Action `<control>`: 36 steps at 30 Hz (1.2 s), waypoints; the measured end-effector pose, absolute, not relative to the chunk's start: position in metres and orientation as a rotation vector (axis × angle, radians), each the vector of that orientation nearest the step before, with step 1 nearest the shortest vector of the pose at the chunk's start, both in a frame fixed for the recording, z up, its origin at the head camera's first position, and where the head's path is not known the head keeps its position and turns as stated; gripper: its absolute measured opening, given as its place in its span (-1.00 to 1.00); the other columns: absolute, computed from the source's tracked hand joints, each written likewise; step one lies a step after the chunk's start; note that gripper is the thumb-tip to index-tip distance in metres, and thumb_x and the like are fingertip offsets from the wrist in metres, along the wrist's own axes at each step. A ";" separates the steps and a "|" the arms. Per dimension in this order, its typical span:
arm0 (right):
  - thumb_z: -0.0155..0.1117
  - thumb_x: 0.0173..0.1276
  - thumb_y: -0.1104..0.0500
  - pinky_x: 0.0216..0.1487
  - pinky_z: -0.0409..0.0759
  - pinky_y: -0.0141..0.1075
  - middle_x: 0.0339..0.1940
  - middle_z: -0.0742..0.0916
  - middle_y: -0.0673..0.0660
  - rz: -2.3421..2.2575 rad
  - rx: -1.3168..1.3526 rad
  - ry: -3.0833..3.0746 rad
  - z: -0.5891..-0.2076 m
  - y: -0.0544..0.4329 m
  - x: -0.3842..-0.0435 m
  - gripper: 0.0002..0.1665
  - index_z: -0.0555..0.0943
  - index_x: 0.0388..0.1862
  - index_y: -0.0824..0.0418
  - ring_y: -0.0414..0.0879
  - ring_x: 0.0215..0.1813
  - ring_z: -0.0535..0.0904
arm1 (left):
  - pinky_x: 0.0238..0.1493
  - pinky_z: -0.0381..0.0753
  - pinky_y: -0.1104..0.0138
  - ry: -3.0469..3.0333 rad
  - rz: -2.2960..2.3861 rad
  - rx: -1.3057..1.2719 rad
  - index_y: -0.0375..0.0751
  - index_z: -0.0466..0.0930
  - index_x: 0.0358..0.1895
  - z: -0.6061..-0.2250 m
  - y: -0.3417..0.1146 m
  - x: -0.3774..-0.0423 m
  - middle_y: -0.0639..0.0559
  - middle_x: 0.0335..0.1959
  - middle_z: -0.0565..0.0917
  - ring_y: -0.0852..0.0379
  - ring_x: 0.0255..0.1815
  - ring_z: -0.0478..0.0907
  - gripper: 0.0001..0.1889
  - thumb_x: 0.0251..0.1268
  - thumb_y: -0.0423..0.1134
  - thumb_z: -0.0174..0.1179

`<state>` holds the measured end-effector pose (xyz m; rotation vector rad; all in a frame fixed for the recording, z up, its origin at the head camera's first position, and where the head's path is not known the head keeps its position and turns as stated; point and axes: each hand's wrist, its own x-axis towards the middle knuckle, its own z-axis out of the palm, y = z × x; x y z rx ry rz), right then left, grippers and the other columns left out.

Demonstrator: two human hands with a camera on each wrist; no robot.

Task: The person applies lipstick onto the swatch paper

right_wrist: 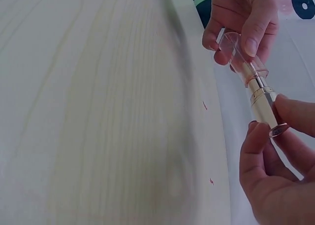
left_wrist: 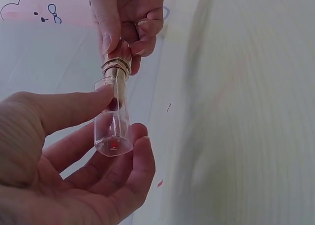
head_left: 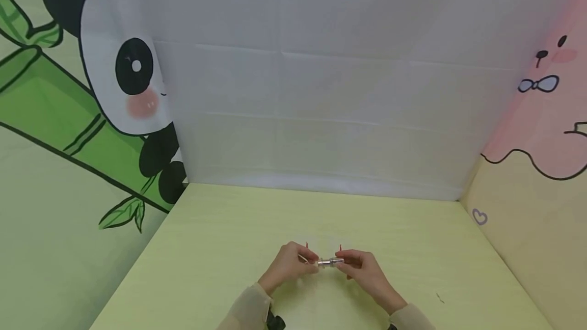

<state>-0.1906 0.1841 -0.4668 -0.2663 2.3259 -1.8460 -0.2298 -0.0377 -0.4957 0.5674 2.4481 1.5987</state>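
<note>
A lipstick with a shiny metallic base [right_wrist: 265, 111] and a clear cap [left_wrist: 114, 136] is held level between both hands in the head view. My left hand [head_left: 288, 265] pinches the clear cap between thumb and fingers. At the other end, my right hand [head_left: 365, 270] grips the metallic base between thumb and fingertips. Through the transparent wall, the left wrist view shows the inner metal tube inside the cap's mouth. The dark red tip there is partly covered by the left thumb.
The hands are over a pale yellow wooden table [head_left: 257, 218]. Two small red marks, one of them here [right_wrist: 204, 105], lie on its surface beyond the hands. A white sheet [head_left: 321, 90] hangs behind, between painted walls. A small dark mark [head_left: 439, 298] shows at the right.
</note>
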 end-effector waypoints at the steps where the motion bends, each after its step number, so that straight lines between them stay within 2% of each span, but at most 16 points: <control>1: 0.26 0.31 0.34 -0.31 0.59 -0.23 -0.10 0.68 0.34 -1.849 -0.269 2.317 -0.469 0.184 -0.192 -0.67 0.56 0.02 0.49 0.26 -0.12 0.59 | -0.46 0.57 0.34 2.440 1.610 0.568 -0.25 0.75 -0.31 -0.496 -0.038 -0.229 0.12 -0.44 0.70 0.21 -0.47 0.59 -0.82 -0.04 -0.32 0.47; 8: 0.27 0.32 0.33 -0.24 0.60 -0.18 -0.08 0.67 0.35 -1.866 -0.287 2.280 -0.467 0.183 -0.188 -0.66 0.56 0.03 0.47 0.26 -0.09 0.59 | -0.42 0.57 0.34 2.374 1.708 0.532 -0.36 0.72 -0.24 -0.496 -0.037 -0.228 0.09 -0.44 0.68 0.18 -0.42 0.59 -0.72 -0.04 -0.29 0.48; 14: 0.25 0.33 0.32 -0.17 0.59 -0.08 -0.07 0.67 0.35 -1.875 -0.287 2.245 -0.474 0.185 -0.192 -0.64 0.54 0.06 0.48 0.27 -0.06 0.58 | -0.38 0.58 0.35 2.336 1.768 0.556 -0.38 0.71 -0.23 -0.497 -0.035 -0.228 0.06 -0.39 0.70 0.17 -0.38 0.63 -0.70 -0.03 -0.28 0.48; 23: 0.28 0.34 0.19 -0.14 0.58 -0.14 -0.10 0.70 0.22 -1.886 -0.250 2.228 -0.489 0.187 -0.196 -0.53 0.52 0.11 0.48 0.00 -0.13 0.60 | -0.31 0.57 0.33 2.335 1.807 0.575 -0.34 0.72 -0.24 -0.499 -0.030 -0.229 0.09 -0.36 0.68 0.19 -0.35 0.63 -0.71 -0.02 -0.23 0.48; 29: 0.28 0.34 0.20 -0.13 0.58 -0.12 -0.12 0.70 0.21 -1.891 -0.232 2.222 -0.487 0.187 -0.194 -0.53 0.51 0.11 0.49 -0.03 -0.16 0.59 | -0.33 0.57 0.32 2.352 1.827 0.577 -0.31 0.73 -0.26 -0.498 -0.027 -0.227 0.11 -0.38 0.67 0.19 -0.38 0.61 -0.74 -0.01 -0.23 0.48; 36: 0.29 0.33 0.23 -0.21 0.57 -0.16 -0.14 0.71 0.24 -1.896 -0.228 2.199 -0.489 0.188 -0.194 -0.62 0.55 0.05 0.45 -0.03 -0.18 0.59 | -0.33 0.59 0.34 2.331 1.856 0.542 -0.28 0.72 -0.25 -0.494 -0.023 -0.226 0.09 -0.39 0.70 0.19 -0.37 0.63 -0.74 -0.02 -0.24 0.48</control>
